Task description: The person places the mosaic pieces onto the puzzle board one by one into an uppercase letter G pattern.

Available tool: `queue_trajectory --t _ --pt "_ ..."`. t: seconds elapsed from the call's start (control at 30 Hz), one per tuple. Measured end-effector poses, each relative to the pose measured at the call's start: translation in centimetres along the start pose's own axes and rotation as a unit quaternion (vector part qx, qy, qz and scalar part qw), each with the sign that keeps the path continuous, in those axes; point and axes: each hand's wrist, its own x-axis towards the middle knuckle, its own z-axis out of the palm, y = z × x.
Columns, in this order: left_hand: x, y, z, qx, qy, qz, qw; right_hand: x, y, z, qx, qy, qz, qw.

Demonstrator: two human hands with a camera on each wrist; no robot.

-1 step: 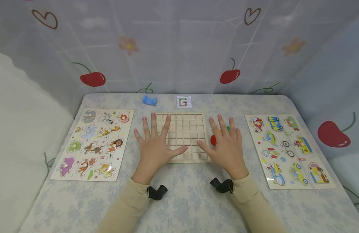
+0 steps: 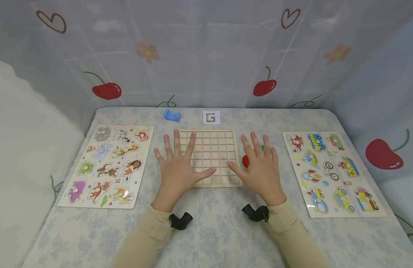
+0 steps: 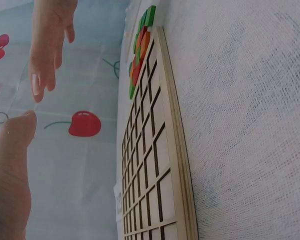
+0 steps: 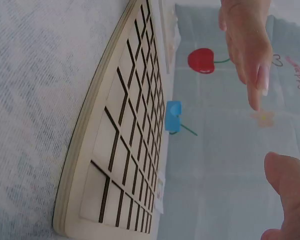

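Note:
My left hand (image 2: 178, 167) hovers over the left side of a wooden grid board (image 2: 214, 154), palm down and fingers spread, holding nothing. My right hand (image 2: 261, 173) is held the same way past the board's right edge, its thumb reaching over the grid. Below the right hand, mostly covered by it in the head view, lie small coloured pieces (image 2: 245, 161). The left wrist view shows these as green, red and orange blocks (image 3: 140, 55) in a cluster beside the board. Both wrist views show the hands raised above the board, and its squares hold no blocks.
Behind the board lie a small card (image 2: 211, 117) with a coloured letter G and a blue holder-shaped piece (image 2: 172, 115). An animal puzzle board (image 2: 106, 167) lies at left, a vehicle puzzle board (image 2: 333, 175) at right. A printed curtain (image 2: 206, 56) surrounds the table.

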Motion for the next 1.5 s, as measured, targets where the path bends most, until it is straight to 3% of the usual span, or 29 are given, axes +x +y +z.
queue_trajectory --t 0.43,0.67,0.9,1.07,1.3,1.5 --pt "-1.3 -2.1 1.7 0.008 -0.077 -0.024 0.9967 1.7 5.4 0.4 0.003 -0.016 0.066 0.9977" --pt "-1.2 -3.4 3.8 0.000 -0.105 -0.014 0.9943 3.2 8.0 0.8 -0.014 -0.081 0.111 0.9905" --pt "-0.9 -4.3 5.1 -0.040 -0.086 0.017 0.9953 4.5 8.7 1.1 -0.011 -0.117 0.118 0.9861" --pt "-0.6 -4.5 5.6 -0.058 -0.081 0.028 0.9947 5.0 8.8 1.1 0.021 -0.128 0.117 0.9846" --pt "-0.4 -4.7 6.4 -0.068 -0.056 0.031 0.9956 5.6 9.2 1.2 0.070 -0.154 0.120 0.9782" --pt "-0.4 -4.8 6.8 -0.067 -0.045 0.027 0.9964 6.0 9.2 1.3 0.096 -0.142 0.118 0.9781"
